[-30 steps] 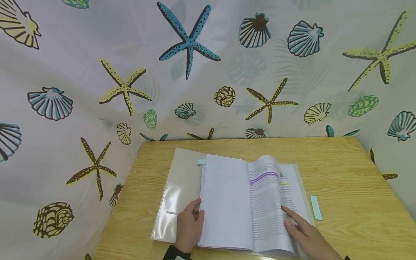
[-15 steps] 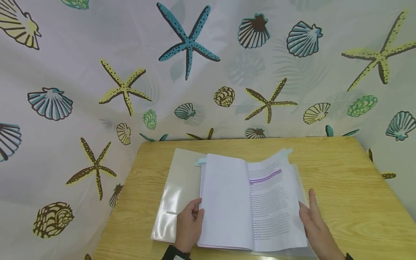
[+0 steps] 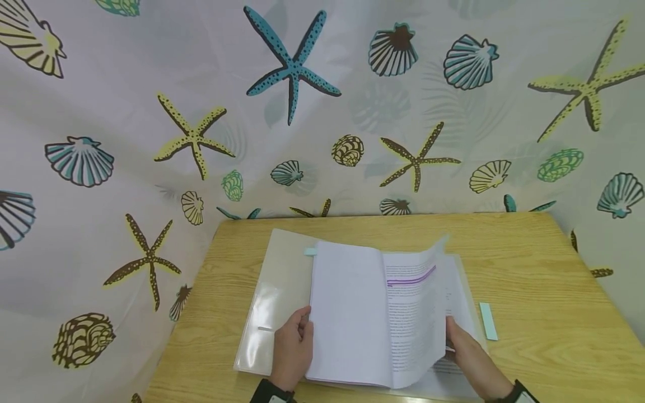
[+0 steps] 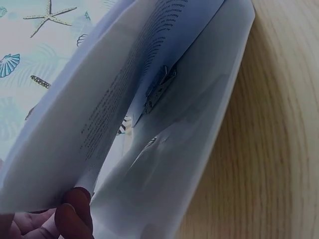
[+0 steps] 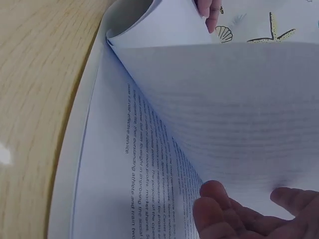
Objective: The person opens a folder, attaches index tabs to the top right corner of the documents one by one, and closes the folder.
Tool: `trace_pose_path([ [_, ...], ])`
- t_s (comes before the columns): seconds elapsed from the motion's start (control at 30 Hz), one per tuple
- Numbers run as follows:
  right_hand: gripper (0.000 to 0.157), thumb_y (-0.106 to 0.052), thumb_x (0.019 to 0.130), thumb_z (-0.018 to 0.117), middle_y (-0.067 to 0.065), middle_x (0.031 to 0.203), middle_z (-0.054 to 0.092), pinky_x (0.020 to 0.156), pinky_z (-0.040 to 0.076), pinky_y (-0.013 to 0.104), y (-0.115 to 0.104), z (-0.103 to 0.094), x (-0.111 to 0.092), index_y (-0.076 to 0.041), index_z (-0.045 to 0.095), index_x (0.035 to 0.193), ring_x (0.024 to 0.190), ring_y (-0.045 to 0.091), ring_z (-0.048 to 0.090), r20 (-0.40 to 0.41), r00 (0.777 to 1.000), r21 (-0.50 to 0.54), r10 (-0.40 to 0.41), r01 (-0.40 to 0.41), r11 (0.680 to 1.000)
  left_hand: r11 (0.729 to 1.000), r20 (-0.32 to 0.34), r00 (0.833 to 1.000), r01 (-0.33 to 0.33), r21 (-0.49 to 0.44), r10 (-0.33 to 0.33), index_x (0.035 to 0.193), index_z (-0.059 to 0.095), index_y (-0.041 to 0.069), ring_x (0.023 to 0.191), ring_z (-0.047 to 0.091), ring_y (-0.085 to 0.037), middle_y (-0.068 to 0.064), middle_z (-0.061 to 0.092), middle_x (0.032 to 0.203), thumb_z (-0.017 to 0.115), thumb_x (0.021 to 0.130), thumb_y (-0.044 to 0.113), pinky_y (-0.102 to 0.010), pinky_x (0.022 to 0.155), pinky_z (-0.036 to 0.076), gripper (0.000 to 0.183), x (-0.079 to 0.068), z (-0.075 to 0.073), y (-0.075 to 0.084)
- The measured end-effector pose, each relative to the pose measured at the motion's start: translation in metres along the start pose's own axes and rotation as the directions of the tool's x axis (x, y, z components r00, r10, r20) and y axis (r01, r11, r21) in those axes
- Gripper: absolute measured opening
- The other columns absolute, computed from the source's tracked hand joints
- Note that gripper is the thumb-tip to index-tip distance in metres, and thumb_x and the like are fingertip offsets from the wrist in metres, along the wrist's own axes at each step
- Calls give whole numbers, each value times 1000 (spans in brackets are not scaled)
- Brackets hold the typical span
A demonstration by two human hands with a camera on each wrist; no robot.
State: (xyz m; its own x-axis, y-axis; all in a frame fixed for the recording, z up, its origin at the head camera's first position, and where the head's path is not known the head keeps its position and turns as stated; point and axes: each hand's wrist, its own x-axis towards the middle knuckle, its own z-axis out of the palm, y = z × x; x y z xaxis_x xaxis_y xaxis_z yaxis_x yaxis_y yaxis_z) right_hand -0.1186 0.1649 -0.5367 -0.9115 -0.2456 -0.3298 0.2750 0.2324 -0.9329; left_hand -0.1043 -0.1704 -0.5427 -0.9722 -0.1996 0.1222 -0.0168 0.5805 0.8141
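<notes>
An open clear folder (image 3: 282,268) lies on the table with a thick stack of printed sheets in it. My left hand (image 3: 293,344) pinches the left edge of the turned-over pages (image 3: 347,313). On the right side, a printed page (image 3: 410,324) with purple highlighted lines stands partly lifted and bowed. Beside its free edge is my right hand (image 3: 471,355), thumb at the page and other fingers partly hidden behind it. In the right wrist view, the thumb and fingers (image 5: 209,214) are spread apart behind the page. A metal clip (image 4: 159,89) shows inside the folder.
A pale green paper strip (image 3: 487,322) lies by the folder's right edge on the wooden table (image 3: 544,280). A light blue tab (image 3: 311,252) sticks out at the upper left of the pages. A curtain (image 3: 322,184) with shells and starfish hangs behind.
The right-hand page bowed, swung out flatter to the right, then rose again toward the middle. My right hand moved outward and came back left. The left hand stayed nearly in place.
</notes>
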Motion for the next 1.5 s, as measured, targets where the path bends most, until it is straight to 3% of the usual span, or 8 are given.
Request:
trace_pose_path([
  [0.27,65,-47,104,12,28,143,40,96,42,53,-4,19,18,-6,18,153,124,39,48,60,997,-111,-45,52,993,1000,-22,1000,15,12,-15,119,63,1,64,54,-6,6,60,77,62,92,8,-22,57,47,28,1,-3,4],
  [0.4,63,-46,104,12,23,153,27,102,35,58,-3,27,21,-8,19,154,135,43,34,87,993,-184,-84,98,978,999,-44,999,16,38,-14,118,63,1,66,57,-4,4,63,82,62,92,9,-22,59,49,28,1,-7,7],
  [0.67,54,-42,105,20,16,148,39,99,39,56,-6,43,31,-17,23,154,133,37,40,124,977,-324,-172,204,924,998,-60,998,-3,61,7,118,63,0,70,59,-4,3,65,84,61,95,16,-23,62,49,28,3,-16,13],
  [0.8,58,-45,104,25,10,151,36,107,31,49,-7,48,38,-11,28,151,138,29,34,140,972,-367,-190,229,901,998,-77,996,-38,55,42,117,64,-1,74,63,-8,-1,68,87,55,99,22,-26,64,51,31,5,-19,15],
  [0.9,59,-46,104,27,8,153,33,111,25,45,-7,51,44,-9,32,150,141,24,30,149,969,-421,-199,244,874,994,-105,990,-94,50,99,116,65,-1,76,65,-11,-4,70,89,50,101,26,-27,65,52,34,9,-24,18],
  [1.1,56,-46,103,33,11,152,34,109,25,54,-8,58,50,-14,37,149,139,33,31,153,961,-560,-229,275,781,981,-121,975,-177,82,186,116,65,2,76,62,-8,2,68,90,54,99,26,-23,61,49,31,18,-27,39],
  [1.33,56,-48,101,38,15,154,29,106,27,59,-9,63,54,-18,40,148,138,40,29,167,954,-625,-248,297,722,897,19,930,-361,254,368,115,66,5,81,62,-14,-4,68,95,59,96,28,-30,67,50,30,20,-8,67],
  [1.5,55,-47,100,42,19,153,28,104,29,61,-11,66,55,-17,44,146,137,43,30,171,948,-652,-270,314,690,844,184,897,-440,306,402,116,66,7,89,63,-17,-4,68,101,58,95,31,-32,74,53,33,22,14,79],
])
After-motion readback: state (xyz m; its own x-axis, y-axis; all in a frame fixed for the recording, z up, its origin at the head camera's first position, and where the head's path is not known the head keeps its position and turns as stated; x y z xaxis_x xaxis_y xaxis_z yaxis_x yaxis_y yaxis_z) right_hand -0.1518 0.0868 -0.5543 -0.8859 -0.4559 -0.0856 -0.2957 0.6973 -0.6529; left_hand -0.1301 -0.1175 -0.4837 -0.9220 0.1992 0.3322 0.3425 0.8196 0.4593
